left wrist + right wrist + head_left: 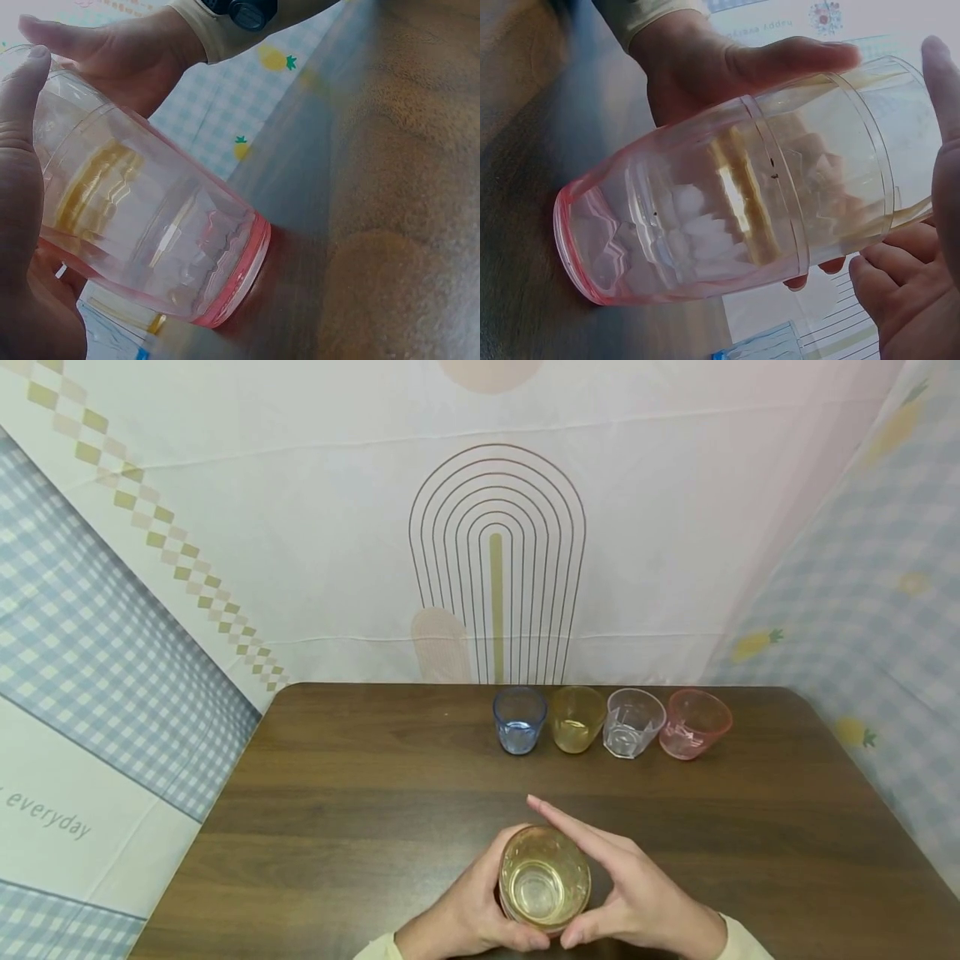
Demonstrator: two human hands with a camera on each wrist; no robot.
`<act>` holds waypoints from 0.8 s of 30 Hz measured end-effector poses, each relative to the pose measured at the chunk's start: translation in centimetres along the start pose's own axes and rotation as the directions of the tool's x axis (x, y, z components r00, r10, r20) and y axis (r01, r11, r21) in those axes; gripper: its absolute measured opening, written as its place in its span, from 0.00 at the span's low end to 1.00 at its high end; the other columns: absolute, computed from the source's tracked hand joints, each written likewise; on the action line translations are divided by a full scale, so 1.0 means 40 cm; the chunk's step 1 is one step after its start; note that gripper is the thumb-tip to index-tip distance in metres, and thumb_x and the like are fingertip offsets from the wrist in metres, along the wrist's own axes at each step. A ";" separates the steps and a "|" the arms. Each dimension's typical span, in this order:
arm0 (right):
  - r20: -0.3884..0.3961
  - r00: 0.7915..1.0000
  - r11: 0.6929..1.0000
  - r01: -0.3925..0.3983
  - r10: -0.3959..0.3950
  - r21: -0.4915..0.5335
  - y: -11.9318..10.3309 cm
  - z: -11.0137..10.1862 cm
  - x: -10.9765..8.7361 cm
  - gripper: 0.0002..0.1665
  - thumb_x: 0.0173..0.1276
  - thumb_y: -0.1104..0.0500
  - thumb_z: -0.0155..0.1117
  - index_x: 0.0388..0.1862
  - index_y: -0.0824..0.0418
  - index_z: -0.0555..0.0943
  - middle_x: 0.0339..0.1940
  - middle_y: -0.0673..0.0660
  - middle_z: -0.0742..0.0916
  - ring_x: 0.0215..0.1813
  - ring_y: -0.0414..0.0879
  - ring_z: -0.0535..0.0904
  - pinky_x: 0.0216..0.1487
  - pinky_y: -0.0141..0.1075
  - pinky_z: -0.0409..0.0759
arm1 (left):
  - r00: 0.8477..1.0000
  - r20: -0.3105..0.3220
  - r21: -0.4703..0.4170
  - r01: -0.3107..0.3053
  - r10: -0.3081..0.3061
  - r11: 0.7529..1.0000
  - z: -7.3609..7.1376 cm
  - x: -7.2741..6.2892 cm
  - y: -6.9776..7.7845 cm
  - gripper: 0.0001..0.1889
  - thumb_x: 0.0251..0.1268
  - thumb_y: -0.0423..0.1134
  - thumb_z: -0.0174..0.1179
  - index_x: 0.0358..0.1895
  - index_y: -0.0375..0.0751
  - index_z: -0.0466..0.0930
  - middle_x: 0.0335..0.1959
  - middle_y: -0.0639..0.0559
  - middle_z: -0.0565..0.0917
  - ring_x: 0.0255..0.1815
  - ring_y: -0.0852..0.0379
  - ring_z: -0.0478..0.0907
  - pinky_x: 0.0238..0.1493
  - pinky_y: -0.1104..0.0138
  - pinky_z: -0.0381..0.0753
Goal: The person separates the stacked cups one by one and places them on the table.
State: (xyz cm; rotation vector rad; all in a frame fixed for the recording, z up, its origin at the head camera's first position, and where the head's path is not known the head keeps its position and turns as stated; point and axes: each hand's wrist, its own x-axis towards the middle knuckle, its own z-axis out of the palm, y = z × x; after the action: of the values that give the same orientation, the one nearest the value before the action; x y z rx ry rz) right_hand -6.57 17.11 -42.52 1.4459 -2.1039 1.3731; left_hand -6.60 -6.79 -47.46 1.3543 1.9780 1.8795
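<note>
A stack of nested clear plastic cups (pixel 542 893) stands at the near middle of the table, seen from above with a yellowish inside. Its lowest cup is pink (pixel 232 289), and a yellow band shows through the walls. My left hand (pixel 468 893) grips the stack from the left, thumb at the front and fingers round the far side. On the right, my right hand (pixel 637 893) is spread about the upper cups, with long straight fingers and a gap between palm and wall. Its thumb is close to the left thumb; whether it touches the cups I cannot tell.
Along the table's back edge stand a blue cup (pixel 519 720), a yellow cup (pixel 577 718), a clear cup (pixel 633 722) and a pink cup (pixel 693 724), close together. Brown wooden table (pixel 337 793) spreads around the hands. Patterned cloths (pixel 330 543) hang behind and at the sides.
</note>
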 end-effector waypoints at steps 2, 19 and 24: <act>0.010 1.000 1.000 -0.007 0.007 0.001 -0.001 0.001 -0.001 0.66 0.70 0.28 0.65 0.81 0.81 0.61 0.84 0.67 0.71 0.84 0.50 0.71 0.83 0.30 0.67 | 1.000 -0.004 -0.003 0.016 -0.016 1.000 -0.001 -0.003 0.001 0.57 0.50 0.29 0.84 0.82 0.40 0.57 0.74 0.39 0.78 0.72 0.50 0.80 0.77 0.58 0.79; 0.047 0.998 0.995 -0.051 0.047 0.084 0.003 -0.007 -0.010 0.63 0.62 0.47 0.86 0.81 0.78 0.62 0.83 0.67 0.74 0.82 0.46 0.73 0.81 0.30 0.71 | 0.992 -0.017 0.106 0.126 -0.125 0.986 -0.011 -0.025 0.009 0.59 0.45 0.33 0.88 0.82 0.47 0.60 0.75 0.47 0.79 0.73 0.54 0.79 0.79 0.60 0.76; 0.053 0.997 0.992 -0.056 0.051 0.109 0.001 -0.009 -0.009 0.61 0.62 0.48 0.85 0.81 0.77 0.63 0.82 0.66 0.75 0.81 0.48 0.75 0.80 0.31 0.72 | 0.988 -0.008 0.117 0.156 -0.157 0.981 -0.016 -0.028 0.010 0.58 0.47 0.34 0.88 0.83 0.48 0.60 0.75 0.49 0.79 0.73 0.55 0.79 0.79 0.60 0.75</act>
State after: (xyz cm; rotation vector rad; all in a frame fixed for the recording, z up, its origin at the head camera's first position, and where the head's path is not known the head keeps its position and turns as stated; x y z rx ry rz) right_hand -6.55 17.60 -42.58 1.4911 -2.1430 1.5108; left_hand -6.09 -8.04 -47.54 1.1858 2.1563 1.7181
